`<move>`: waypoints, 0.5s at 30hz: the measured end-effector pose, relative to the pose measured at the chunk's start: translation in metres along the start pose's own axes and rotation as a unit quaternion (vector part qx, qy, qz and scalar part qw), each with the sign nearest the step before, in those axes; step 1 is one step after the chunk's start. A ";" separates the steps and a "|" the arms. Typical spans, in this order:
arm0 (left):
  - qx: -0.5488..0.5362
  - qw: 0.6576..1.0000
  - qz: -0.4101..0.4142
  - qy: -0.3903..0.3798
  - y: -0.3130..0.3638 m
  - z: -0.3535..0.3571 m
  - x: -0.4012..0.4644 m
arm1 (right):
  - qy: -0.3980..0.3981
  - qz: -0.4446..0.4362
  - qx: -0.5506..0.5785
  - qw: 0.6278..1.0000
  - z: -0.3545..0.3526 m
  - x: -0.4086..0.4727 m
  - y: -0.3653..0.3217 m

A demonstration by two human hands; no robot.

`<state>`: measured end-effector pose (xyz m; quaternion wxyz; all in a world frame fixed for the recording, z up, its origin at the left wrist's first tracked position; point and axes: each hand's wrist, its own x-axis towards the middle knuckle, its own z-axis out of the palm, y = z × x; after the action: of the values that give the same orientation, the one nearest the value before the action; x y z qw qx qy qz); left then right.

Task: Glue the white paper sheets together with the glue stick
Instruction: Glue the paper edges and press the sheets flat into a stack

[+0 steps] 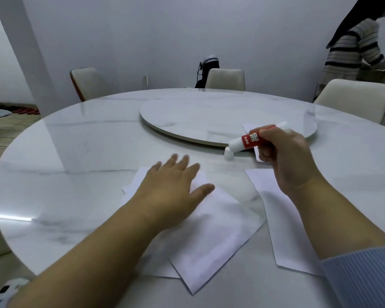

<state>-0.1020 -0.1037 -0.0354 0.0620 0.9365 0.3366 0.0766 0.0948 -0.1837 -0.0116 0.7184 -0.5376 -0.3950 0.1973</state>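
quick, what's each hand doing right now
Left hand: open, flat on the stacked white paper sheets.
Right hand: gripping the red-and-white glue stick.

A red-and-white glue stick [251, 139] tilts uncapped above its white cap [228, 154], while overlapping white paper sheets [211, 236] lie flat beside another sheet [282, 218].

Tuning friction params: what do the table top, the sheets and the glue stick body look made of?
Table top: polished marble or marble-look slab, going by the grey veins and mirror-like reflections.
Sheets: thin matte white paper, lying flat, edges overlapping.
Glue stick: smooth, slightly glossy plastic tube, white with a red printed label, held in the right hand.
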 end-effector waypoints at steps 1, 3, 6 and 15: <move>0.033 0.998 -0.034 -0.043 0.000 0.004 0.001 | -0.001 -0.005 -0.046 0.999 0.004 -0.001 0.002; 0.030 0.989 -0.048 -0.136 -0.001 0.010 0.001 | -0.043 -0.022 -0.136 0.990 0.014 -0.005 0.008; 0.024 0.986 -0.039 -0.158 -0.002 0.013 -0.002 | -0.126 -0.023 -0.243 0.962 0.028 -0.010 0.021; 0.022 0.985 -0.061 -0.158 0.003 0.011 0.000 | -0.232 -0.007 -0.339 0.912 0.056 -0.006 0.034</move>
<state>-0.0985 -0.1066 -0.0459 0.0981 0.9157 0.3806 -0.0838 0.0525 -0.1421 -0.0388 0.3824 -0.6854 -0.5972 0.1654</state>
